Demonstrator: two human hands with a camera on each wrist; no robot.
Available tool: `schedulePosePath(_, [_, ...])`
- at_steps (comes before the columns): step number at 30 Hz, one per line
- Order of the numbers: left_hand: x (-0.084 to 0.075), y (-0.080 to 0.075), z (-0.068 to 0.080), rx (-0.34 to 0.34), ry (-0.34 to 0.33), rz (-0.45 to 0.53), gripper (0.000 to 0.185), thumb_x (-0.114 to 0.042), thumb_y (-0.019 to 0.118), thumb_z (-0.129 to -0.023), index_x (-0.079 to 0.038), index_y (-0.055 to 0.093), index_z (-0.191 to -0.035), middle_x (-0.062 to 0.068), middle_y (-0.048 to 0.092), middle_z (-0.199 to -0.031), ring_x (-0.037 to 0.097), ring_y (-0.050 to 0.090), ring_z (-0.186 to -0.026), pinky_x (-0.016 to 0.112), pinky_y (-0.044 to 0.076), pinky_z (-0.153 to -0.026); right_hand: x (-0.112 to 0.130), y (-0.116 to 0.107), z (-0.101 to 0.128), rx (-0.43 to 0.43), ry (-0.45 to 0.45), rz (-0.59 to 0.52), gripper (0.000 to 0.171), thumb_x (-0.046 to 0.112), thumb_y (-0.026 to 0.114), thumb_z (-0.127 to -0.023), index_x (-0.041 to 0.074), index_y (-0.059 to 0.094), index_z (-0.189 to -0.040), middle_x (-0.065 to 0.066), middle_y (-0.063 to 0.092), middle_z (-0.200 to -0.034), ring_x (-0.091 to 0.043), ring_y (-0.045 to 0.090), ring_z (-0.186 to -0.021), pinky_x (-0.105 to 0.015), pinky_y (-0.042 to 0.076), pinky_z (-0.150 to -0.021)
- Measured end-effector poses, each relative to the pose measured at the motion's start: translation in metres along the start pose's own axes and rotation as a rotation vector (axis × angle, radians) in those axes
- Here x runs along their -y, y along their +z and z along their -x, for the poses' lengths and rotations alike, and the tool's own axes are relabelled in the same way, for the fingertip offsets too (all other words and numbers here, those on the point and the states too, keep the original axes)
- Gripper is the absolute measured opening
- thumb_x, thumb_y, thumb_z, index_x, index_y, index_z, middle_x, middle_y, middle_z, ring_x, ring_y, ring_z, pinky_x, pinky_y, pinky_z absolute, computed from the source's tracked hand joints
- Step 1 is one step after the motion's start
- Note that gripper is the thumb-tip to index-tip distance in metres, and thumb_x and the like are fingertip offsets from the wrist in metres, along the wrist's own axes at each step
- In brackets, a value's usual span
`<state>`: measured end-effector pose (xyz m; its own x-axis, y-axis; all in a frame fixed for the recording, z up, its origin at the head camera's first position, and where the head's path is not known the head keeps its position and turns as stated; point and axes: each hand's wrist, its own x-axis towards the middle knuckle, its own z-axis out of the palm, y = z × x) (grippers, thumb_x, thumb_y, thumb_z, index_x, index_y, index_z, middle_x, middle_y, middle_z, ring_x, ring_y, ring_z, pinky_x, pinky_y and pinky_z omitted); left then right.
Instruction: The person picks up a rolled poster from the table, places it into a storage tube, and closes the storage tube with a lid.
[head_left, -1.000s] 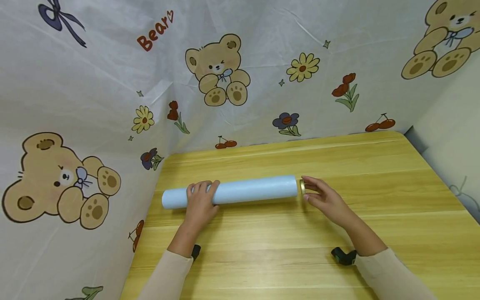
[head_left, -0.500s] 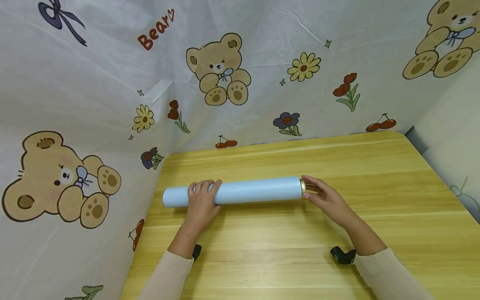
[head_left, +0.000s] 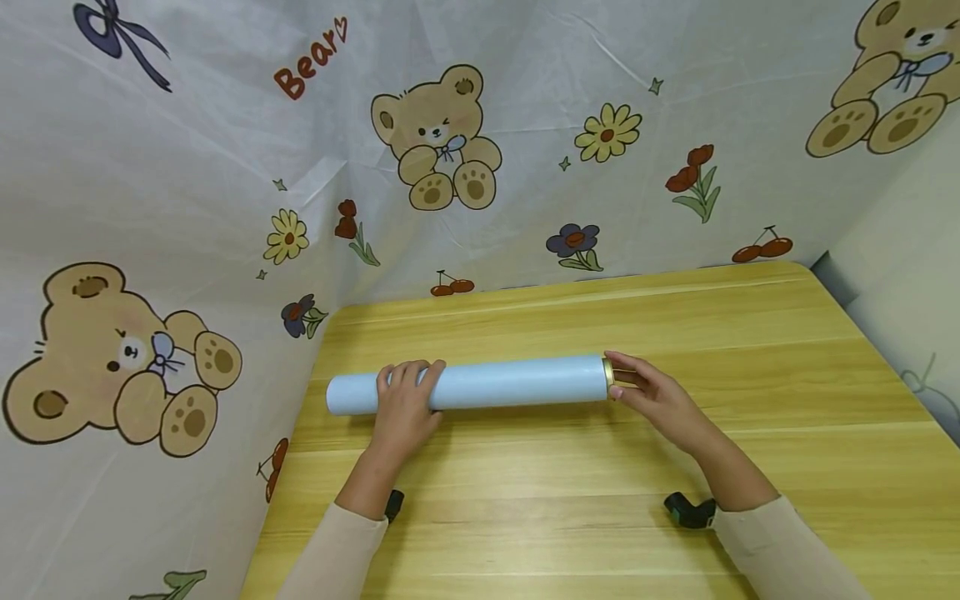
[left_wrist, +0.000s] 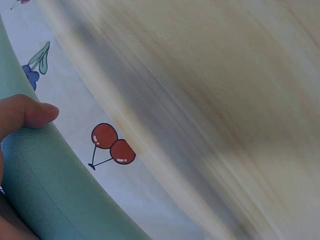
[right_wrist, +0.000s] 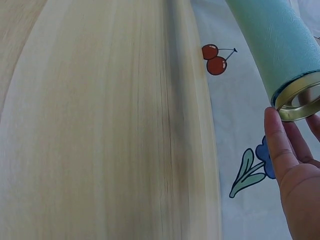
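The pale blue tube lies lengthwise across the wooden bench, with a gold metal cap seated at the end beside the right hand. The left hand rests over the tube near its other end, fingers curled across the top and gripping it, which pins it against the bench. The right hand meets the capped end with its fingers held fairly straight, the tips touching the gold rim; it does not appear to be wrapped round anything.

To seat the cap well, the judgement is that the push from the right hand should run straight along the tube's axis, while the left hand holds firm so the tube neither rolls nor slides away. An off-centre push could tilt the cap in the opening.

Seen from the wrist views, the tube reads more green-blue and has a fine leathery, embossed grain; the cap is a shiny metal ring with a reflective face. The tube looks stiff and light, likely card.

Beyond the hands, a white cloth printed with bears, flowers and cherries hangs behind and beside the bench. Both forearms wear cream sleeves.
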<state>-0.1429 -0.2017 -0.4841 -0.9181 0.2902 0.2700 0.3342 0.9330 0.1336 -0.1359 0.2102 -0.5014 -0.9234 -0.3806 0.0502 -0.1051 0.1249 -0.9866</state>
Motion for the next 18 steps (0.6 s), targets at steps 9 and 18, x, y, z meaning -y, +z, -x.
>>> schedulePosePath(9, [-0.0003,0.0011,-0.0004,-0.007,0.019,0.012,0.085,-0.016,0.093,-0.069,-0.021,0.053,-0.143,0.011,0.058,-0.133,0.036,0.052,-0.127,0.059,0.028,-0.114,-0.0002,-0.0020,0.0002,0.017,-0.001,-0.010,0.058,0.017,0.055,-0.105,0.010,0.034,-0.158,0.002,0.047,-0.147,0.004,0.055,-0.125,-0.021,0.054,-0.097])
schedulePosePath(18, [-0.0011,-0.0014,0.0004,0.006,0.028,0.015,0.086,-0.017,0.094,-0.068,-0.022,0.053,-0.143,0.012,0.058,-0.133,0.037,0.052,-0.127,0.060,0.029,-0.112,0.0011,-0.0049,0.0025,0.046,-0.003,-0.013,0.058,0.014,0.057,-0.104,0.006,0.036,-0.157,0.009,0.050,-0.145,0.004,0.056,-0.125,-0.018,0.053,-0.096])
